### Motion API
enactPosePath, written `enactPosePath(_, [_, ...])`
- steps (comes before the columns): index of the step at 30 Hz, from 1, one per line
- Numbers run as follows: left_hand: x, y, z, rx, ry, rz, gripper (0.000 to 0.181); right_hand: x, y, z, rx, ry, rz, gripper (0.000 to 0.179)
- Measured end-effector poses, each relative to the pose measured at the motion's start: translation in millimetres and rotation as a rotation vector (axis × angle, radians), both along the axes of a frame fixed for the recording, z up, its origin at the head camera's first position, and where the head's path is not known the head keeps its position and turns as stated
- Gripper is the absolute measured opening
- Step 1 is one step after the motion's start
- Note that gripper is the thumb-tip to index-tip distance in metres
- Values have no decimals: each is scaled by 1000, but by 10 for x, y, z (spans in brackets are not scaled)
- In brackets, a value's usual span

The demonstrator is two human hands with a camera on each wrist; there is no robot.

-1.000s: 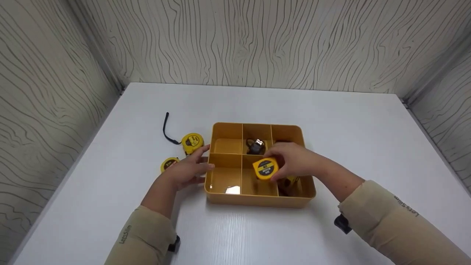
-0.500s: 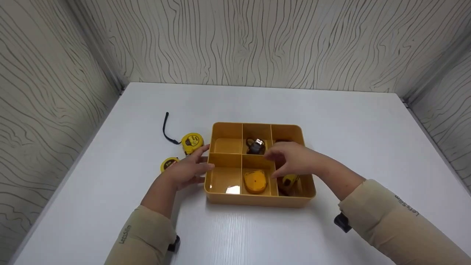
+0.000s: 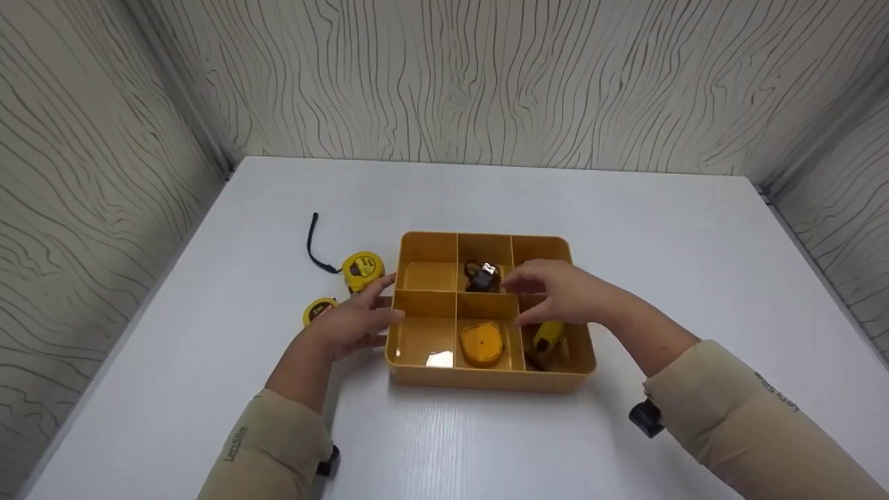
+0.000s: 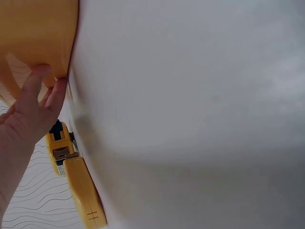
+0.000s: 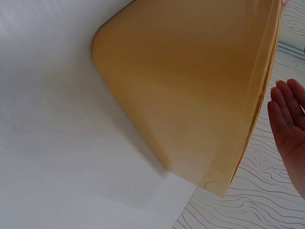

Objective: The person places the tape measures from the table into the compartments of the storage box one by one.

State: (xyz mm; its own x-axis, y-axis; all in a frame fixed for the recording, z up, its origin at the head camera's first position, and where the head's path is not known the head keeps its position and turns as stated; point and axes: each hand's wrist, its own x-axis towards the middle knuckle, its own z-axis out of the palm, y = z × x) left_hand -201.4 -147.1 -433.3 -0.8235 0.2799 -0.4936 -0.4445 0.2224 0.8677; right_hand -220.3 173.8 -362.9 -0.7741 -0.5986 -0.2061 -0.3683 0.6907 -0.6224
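A yellow-orange divided box (image 3: pixel 486 379) stands on the table. My left hand (image 3: pixel 351 323) touches its left wall, fingers extended; in the left wrist view the fingertips (image 4: pixel 58 88) meet the outer wall. My right hand (image 3: pixel 569 295) hovers over the box's right side, thumb and fingers apart, holding nothing. An orange-yellow tape measure (image 3: pixel 481 344) lies in the front middle compartment. A yellow tape measure (image 3: pixel 550 335) sits in the front right one, partly under my right hand. In the back middle compartment is a small black object (image 3: pixel 482 276) with a loop and a shiny patch.
Left of the box lies a yellow tape measure (image 3: pixel 362 269) with a black wrist strap (image 3: pixel 310 243). Another tape measure (image 3: pixel 319 309) is partly hidden behind my left hand. Patterned panels (image 3: pixel 486 83) rise behind the white table (image 3: pixel 625 215) and at both sides.
The tape measure pinched in my right hand has been let go into the front middle compartment, its plain orange side now up. My right hand has then risen slightly. The left hand stays put.
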Motion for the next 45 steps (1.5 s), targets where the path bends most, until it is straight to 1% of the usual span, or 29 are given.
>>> enactPosePath(3, [-5,1,-4,-14,-2,-2,75,-18,47,18,-48,-13,-29,54])
enactPosePath(5, [-1,2,-4,-20,-3,-3,75,-31,79,29,-58,3,-40,54])
enactPosePath(8, [4,8,1,-8,3,-3,74,-38,129,55,-70,36,-50,53])
enactPosePath(11, [8,13,8,13,12,-9,73,-40,194,78,-117,41,-71,50])
enactPosePath(14, [8,14,9,18,16,-13,73,-56,270,60,-165,54,-113,47])
enactPosePath(16, [9,10,7,12,14,-12,73,-67,323,35,-186,59,-158,48])
enactPosePath(19, [9,1,3,3,8,-7,74,-71,408,-13,-225,47,-251,53])
enactPosePath(24, [8,-3,-3,-2,8,-4,75,-44,557,-92,-285,17,-423,70])
enactPosePath(28, [14,2,1,-1,5,0,75,-28,645,-169,-294,-12,-502,85])
enactPosePath(31, [18,7,11,2,4,2,76,-15,694,-230,-282,-47,-524,94])
enactPosePath(34, [21,11,19,1,6,2,76,-6,726,-295,-260,-87,-539,97])
enactPosePath(38, [19,12,15,10,6,-3,76,12,736,-385,-247,-131,-539,98])
enactPosePath(43, [16,8,5,7,-1,2,75,33,726,-507,-261,-183,-529,99])
enactPosePath(45, [16,8,5,3,-1,3,76,42,729,-557,-270,-203,-519,96])
